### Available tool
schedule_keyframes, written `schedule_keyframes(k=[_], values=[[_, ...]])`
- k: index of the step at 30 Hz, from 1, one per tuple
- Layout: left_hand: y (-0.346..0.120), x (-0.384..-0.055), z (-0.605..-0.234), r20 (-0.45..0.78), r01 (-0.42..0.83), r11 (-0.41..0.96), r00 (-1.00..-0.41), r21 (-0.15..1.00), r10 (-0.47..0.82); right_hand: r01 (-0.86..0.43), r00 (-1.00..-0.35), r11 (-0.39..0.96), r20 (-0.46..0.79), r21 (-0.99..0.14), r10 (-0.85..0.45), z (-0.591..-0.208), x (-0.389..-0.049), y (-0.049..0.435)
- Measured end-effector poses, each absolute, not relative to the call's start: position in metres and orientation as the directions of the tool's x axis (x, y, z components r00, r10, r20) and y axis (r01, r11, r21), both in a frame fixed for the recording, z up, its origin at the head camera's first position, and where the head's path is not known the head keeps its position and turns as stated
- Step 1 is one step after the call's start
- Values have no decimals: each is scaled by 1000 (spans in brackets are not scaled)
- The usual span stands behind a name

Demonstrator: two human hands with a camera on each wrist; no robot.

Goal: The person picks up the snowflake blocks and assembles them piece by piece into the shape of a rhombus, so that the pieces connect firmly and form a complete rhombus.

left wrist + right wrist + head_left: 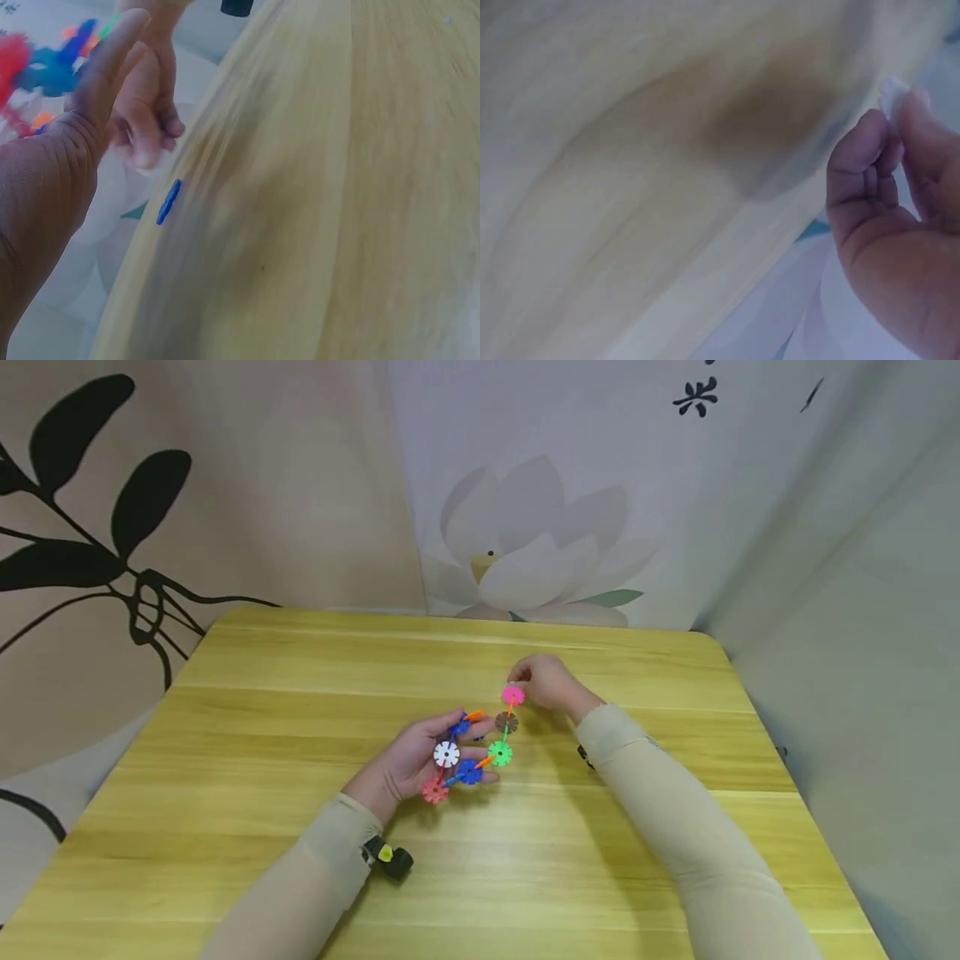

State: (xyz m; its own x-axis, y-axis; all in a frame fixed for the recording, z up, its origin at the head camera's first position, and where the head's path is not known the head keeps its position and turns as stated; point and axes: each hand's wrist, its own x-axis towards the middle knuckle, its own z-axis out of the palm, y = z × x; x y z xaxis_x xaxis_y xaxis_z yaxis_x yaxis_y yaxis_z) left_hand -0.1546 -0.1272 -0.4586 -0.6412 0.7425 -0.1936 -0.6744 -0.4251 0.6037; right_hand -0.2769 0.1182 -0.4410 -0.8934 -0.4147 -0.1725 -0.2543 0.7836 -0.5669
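A chain of colourful slotted snowflake discs [500, 753] curves over my left hand [408, 760], which is palm up with its fingers extended beneath it. Red, white, blue, green and brown discs show in the chain, with orange and other coloured ones seen edge-on between them. At its far end is a pink disc [513, 694], close to the fingertips of my right hand [553, 683]. Thumb and forefinger of that hand pinch a white disc [891, 97], seen in the right wrist view. Whether the white disc joins the pink one is unclear.
A loose blue disc [169, 201] lies on the wooden table [300, 710], shown edge-on in the left wrist view. Behind the table hangs a pale backdrop [300, 485] with plant and flower prints. Grey cloth [862, 610] borders the right side.
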Motion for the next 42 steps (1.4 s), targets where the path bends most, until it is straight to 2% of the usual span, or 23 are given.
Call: schedule_keyframes(k=[4, 7, 14, 20, 30, 42], values=[[-127, -157, -460, -189, -679, -435, -641, 591, 744, -51, -925, 673, -220, -737, -310, -418, -270, 128], [-127, -160, -460, -190, -679, -443, -646, 585, 739, 3, -925, 609, -234, -793, -300, -395, -263, 130], [-127, -164, -460, -200, -682, -467, -660, 563, 724, -75, -883, 638, -247, -766, -400, -369, -241, 113], [-122, -163, -457, -243, -677, -477, -685, 560, 687, -48, -872, 640, -280, -767, -401, -376, -238, 109], [-119, -162, -458, -197, -681, -482, -668, 552, 718, -2, -841, 614, -331, -789, -428, -383, -237, 112], [-117, -160, -458, -207, -645, -452, -686, 616, 697, -77, -838, 637, -296, -767, -458, -385, -232, 109]])
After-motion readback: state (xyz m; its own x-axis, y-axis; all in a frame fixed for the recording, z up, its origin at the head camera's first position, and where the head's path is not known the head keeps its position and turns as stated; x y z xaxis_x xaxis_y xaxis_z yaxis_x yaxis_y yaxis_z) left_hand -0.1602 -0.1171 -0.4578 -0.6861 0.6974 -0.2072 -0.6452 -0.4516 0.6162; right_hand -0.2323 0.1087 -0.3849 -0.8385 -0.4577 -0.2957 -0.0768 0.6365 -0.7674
